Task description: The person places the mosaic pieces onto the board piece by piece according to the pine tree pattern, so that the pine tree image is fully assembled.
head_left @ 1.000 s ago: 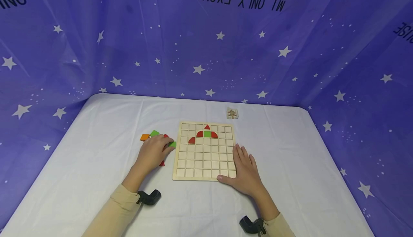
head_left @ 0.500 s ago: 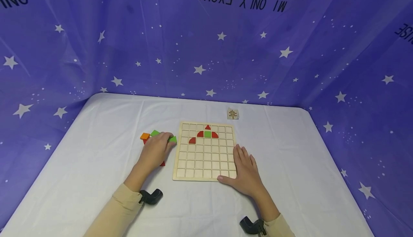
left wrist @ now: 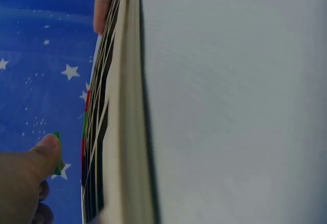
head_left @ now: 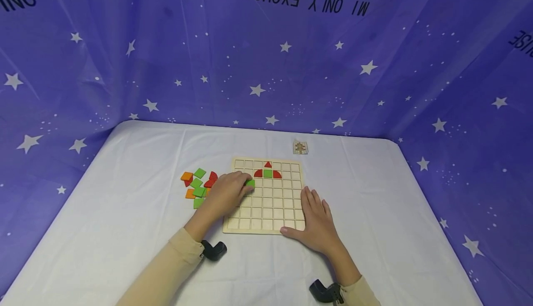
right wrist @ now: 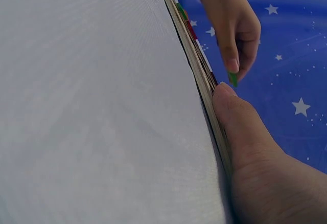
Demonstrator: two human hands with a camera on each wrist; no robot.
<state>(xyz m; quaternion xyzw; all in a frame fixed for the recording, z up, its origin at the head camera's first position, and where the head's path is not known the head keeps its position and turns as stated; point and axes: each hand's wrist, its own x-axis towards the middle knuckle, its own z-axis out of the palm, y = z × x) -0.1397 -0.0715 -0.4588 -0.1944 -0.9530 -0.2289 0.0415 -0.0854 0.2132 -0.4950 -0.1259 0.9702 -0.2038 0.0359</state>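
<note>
My left hand (head_left: 228,192) pinches a green square tile (head_left: 250,183) between thumb and fingers, above the left side of the wooden grid board (head_left: 267,213). In the left wrist view the green tile (left wrist: 57,155) is held just off the board. My right hand (head_left: 317,222) rests along the board's lower right corner, thumb on the front edge and fingers straight on the right edge. On the board sit a red triangle (head_left: 268,164), a green square (head_left: 268,173) and two red quarter-round tiles (head_left: 277,174) beside it. A lower red quarter-round is hidden behind my left hand.
Loose tiles lie left of the board, among them green squares (head_left: 200,173), orange squares (head_left: 187,176) and red pieces (head_left: 213,176). A small pattern card (head_left: 300,147) lies beyond the board on the white tablecloth (head_left: 366,181). A starry blue curtain (head_left: 233,65) stands behind.
My left hand has lifted the green tile from beside the board and carried it right, over the board. More of the loose pile is uncovered. The right hand has stayed put.
</note>
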